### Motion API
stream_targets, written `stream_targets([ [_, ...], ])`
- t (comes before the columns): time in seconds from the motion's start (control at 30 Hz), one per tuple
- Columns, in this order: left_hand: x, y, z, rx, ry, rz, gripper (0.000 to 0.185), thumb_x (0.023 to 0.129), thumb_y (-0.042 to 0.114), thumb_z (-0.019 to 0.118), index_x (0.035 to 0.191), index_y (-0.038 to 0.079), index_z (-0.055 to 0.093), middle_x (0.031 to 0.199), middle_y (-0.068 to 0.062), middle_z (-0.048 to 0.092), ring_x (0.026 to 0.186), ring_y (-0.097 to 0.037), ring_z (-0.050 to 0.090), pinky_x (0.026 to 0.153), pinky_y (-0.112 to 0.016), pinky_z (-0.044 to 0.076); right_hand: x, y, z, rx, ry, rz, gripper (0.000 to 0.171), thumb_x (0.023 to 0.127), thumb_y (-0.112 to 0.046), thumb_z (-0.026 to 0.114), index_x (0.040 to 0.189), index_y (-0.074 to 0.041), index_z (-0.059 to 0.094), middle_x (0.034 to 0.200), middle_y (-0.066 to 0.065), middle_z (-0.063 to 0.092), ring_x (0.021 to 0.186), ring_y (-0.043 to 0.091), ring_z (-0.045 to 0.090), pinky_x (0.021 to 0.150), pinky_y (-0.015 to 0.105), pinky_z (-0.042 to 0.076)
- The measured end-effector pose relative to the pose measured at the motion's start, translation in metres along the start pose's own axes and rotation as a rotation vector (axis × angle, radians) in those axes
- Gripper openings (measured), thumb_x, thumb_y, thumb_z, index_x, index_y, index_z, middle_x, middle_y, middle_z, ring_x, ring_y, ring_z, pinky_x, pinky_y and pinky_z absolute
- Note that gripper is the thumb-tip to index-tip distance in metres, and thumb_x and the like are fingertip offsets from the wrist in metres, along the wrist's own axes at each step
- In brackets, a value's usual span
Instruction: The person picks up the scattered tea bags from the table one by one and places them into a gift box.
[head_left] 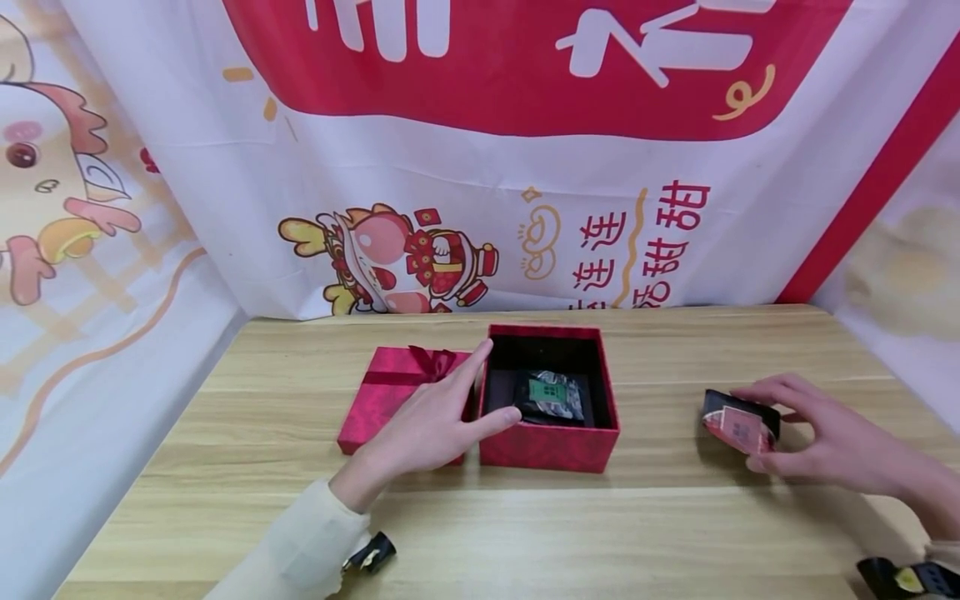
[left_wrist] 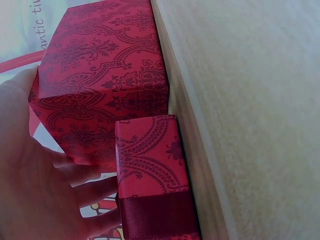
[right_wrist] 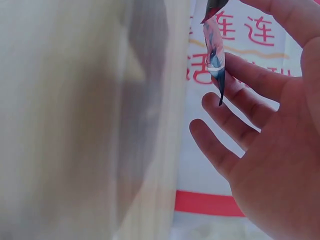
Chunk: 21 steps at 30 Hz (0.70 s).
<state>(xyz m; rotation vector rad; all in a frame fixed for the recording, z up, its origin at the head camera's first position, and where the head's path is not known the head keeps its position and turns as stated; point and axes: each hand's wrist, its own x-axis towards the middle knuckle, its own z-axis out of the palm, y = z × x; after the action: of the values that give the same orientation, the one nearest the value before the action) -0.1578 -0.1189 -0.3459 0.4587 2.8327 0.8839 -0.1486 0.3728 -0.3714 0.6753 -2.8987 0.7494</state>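
Note:
A red patterned gift box (head_left: 551,448) stands lidless on the table. Inside it lies a small black packet with a green label (head_left: 551,393). My left hand (head_left: 431,421) rests at the box's near left corner, thumb at the front rim and straight fingers along the left side. Under that hand lies the red lid (head_left: 378,404), its dark ribbon (left_wrist: 157,212) plain in the left wrist view. Off to the right, my right hand (head_left: 825,437) pinches a small black packet with a pink label (head_left: 738,429) between thumb and fingers, above the table.
The light wooden table (head_left: 675,533) ends at a white printed cloth backdrop (head_left: 465,167) behind the box. Similar cloth walls close in both sides. A black strap device (head_left: 911,575) sits at the right wrist, and a black piece (head_left: 375,552) at the left cuff.

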Motion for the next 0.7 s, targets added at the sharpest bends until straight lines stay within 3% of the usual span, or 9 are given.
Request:
stream_targets([
  [0.17, 0.0, 0.0, 0.0, -0.001, 0.003, 0.001, 0.101, 0.087, 0.088, 0.056, 0.168, 0.051, 0.006, 0.169, 0.008, 0.042, 0.102, -0.019, 0.064, 0.102, -0.051, 0.057, 0.017, -0.02, -0.003, -0.002, 0.007, -0.005, 0.077, 0.075, -0.031, 0.098, 0.143, -0.023, 0.063, 0.138, 0.001, 0.056, 0.114, -0.013, 0.043, 0.086, 0.02, 0.05],
  [0.3, 0.0, 0.0, 0.0, -0.003, 0.003, -0.001, 0.101, 0.087, 0.088, 0.056, 0.168, 0.051, 0.006, 0.168, 0.008, 0.044, 0.116, -0.021, 0.064, 0.108, -0.055, 0.055, 0.032, -0.035, -0.007, 0.015, -0.01, -0.004, 0.077, 0.077, -0.032, 0.097, 0.145, -0.025, 0.062, 0.142, 0.003, 0.055, 0.119, -0.002, 0.046, 0.089, 0.031, 0.052],
  [0.4, 0.0, 0.0, 0.0, -0.003, 0.0, 0.0, 0.101, 0.088, 0.087, 0.057, 0.168, 0.051, 0.006, 0.168, 0.007, 0.045, 0.108, -0.02, 0.066, 0.103, -0.053, 0.057, 0.043, -0.046, -0.01, 0.031, -0.026, -0.002, 0.078, 0.079, -0.032, 0.096, 0.148, -0.026, 0.06, 0.145, 0.005, 0.055, 0.121, 0.008, 0.049, 0.092, 0.042, 0.054],
  [0.53, 0.0, 0.0, 0.0, 0.003, 0.002, 0.008, 0.101, 0.088, 0.087, 0.056, 0.168, 0.051, 0.006, 0.167, 0.006, 0.046, 0.092, -0.018, 0.062, 0.094, -0.047, 0.057, 0.059, -0.062, -0.014, 0.046, -0.041, -0.007, 0.077, 0.081, -0.032, 0.094, 0.149, -0.026, 0.059, 0.146, 0.006, 0.054, 0.122, 0.017, 0.05, 0.093, 0.047, 0.055],
  [0.7, 0.001, -0.001, 0.0, 0.012, 0.006, 0.01, 0.101, 0.088, 0.087, 0.056, 0.168, 0.05, 0.006, 0.166, 0.006, 0.048, 0.096, -0.018, 0.061, 0.097, -0.047, 0.055, 0.077, -0.085, -0.018, 0.068, -0.067, -0.017, 0.074, 0.084, -0.034, 0.091, 0.15, -0.023, 0.059, 0.146, 0.006, 0.052, 0.127, 0.029, 0.05, 0.098, 0.062, 0.053],
])
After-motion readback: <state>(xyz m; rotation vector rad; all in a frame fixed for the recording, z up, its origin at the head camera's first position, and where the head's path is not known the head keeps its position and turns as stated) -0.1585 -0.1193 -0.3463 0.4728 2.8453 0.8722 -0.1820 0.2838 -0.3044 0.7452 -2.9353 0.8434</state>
